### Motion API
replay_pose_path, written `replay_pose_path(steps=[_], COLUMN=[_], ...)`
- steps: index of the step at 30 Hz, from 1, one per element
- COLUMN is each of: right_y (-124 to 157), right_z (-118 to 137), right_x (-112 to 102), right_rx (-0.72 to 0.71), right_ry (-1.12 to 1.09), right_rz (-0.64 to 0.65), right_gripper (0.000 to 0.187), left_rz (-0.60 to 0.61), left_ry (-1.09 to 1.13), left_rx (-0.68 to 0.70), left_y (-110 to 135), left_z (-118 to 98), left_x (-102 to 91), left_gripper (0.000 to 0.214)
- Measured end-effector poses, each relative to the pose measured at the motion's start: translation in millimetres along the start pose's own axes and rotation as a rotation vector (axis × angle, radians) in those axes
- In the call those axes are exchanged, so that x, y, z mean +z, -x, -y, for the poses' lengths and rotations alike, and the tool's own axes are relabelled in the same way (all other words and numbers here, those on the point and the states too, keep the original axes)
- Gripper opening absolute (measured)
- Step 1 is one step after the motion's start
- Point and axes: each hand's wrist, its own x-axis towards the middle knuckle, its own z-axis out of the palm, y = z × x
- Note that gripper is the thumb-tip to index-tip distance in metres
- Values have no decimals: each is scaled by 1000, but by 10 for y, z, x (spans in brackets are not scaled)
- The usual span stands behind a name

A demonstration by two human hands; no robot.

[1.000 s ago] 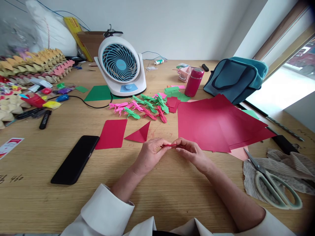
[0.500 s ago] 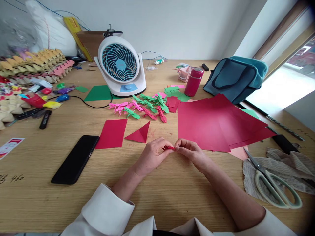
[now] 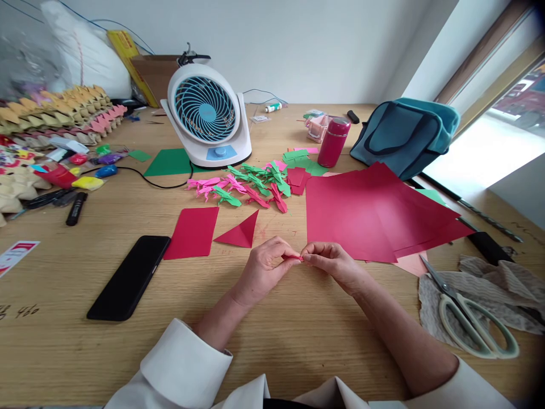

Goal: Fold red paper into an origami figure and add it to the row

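While left grip [image 3: 266, 266] holds red paper [image 3: 299, 258], right grip [image 3: 334, 265] pinches it.

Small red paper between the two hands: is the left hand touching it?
Touching. The head view shows the left hand pinching the small red paper between thumb and finger, without a gap.

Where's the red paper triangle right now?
Head view, left of centre: the red paper triangle lies between the red paper rectangle and the left hand.
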Motion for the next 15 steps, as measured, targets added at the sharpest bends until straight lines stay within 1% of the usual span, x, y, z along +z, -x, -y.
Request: replay_pose_path(steps=[3,7,15], right_y=[-2,-5,-19], right_z=[-9,-20,-10], right_x=[-13,-21,-53], right_rx=[-2,-9,-27], right_ry=[10,0,14], right_rz=[-9,17,60], right_gripper=[38,35,34], left_rz=[-7,-3,-1], left_ry=[64,117,24], left_rx=[-20,-6,69], left_y=[-17,-32,-20], left_z=[-3,-7,9], left_x=[3,-6,-13], left_gripper=[3,3,3])
